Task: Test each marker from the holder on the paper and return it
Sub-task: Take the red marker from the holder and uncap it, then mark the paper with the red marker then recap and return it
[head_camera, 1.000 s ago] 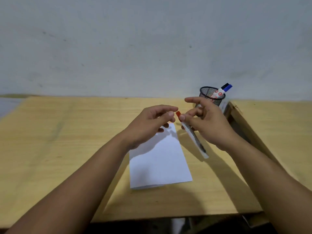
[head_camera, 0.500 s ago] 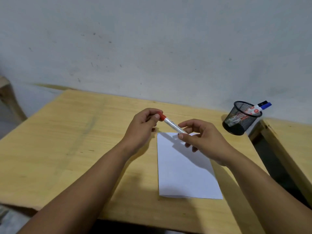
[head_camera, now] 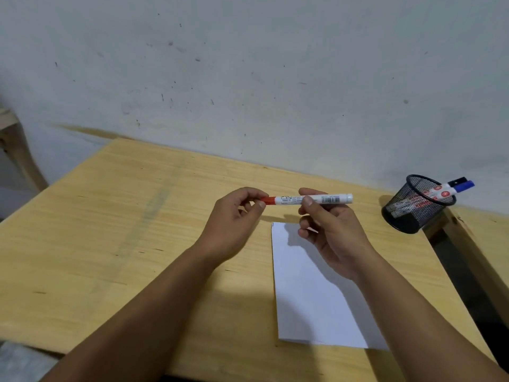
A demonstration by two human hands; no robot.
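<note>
A white marker (head_camera: pixel 316 199) with a red cap lies level in the air above the table, held at both ends. My left hand (head_camera: pixel 237 221) pinches the red cap (head_camera: pixel 268 200). My right hand (head_camera: pixel 330 230) grips the white barrel near its middle. Below them a white sheet of paper (head_camera: pixel 311 293) lies flat on the wooden table (head_camera: pixel 110 230). A black mesh holder (head_camera: pixel 416 208) stands at the back right with two markers (head_camera: pixel 451 188) leaning out of it, one blue-capped and one black-capped.
A grey wall runs behind the table. A dark gap (head_camera: pixel 462 271) separates this table from a second wooden surface (head_camera: pixel 490 230) on the right. A wooden chair part (head_camera: pixel 16 150) shows at the far left.
The view has swung left and down, so the holder now sits far right. The marker went from angled in my right hand to level, and my left hand took hold of its red cap.
</note>
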